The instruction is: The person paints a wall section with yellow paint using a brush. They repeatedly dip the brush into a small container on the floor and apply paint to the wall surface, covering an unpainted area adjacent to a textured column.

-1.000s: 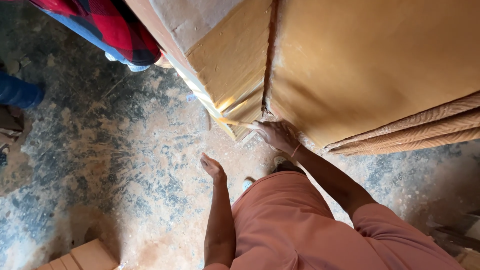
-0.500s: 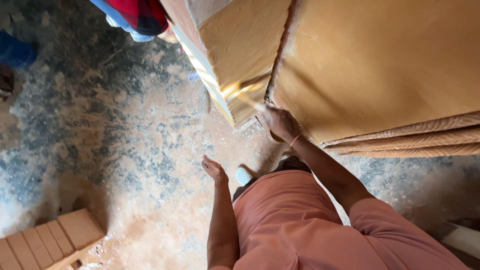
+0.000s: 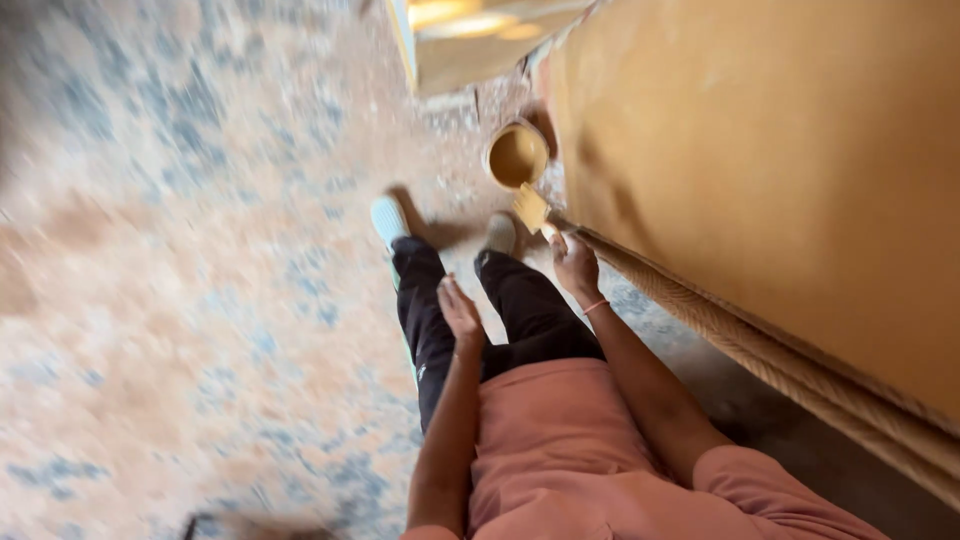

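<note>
My right hand [image 3: 574,262] grips a paintbrush [image 3: 532,208] whose wide bristles are loaded with ochre paint. The brush points toward a small round can [image 3: 517,156] of the same ochre paint standing on the floor, just beyond the bristles. My left hand [image 3: 460,312] hangs empty with fingers extended, resting over my left thigh in black trousers. A large panel [image 3: 780,180] coated in ochre paint stands right beside my right arm. The view is blurred by motion.
My feet in light shoes [image 3: 389,218] stand on a stained, dusty concrete floor [image 3: 180,280]. Ribbed moulding [image 3: 780,360] runs along the panel's lower edge. A second painted board [image 3: 470,40] stands at the top behind the can.
The view has tilted down to my legs and the floor. My right hand came off the panel's edge and lowered toward the paint can. The other person is out of view.
</note>
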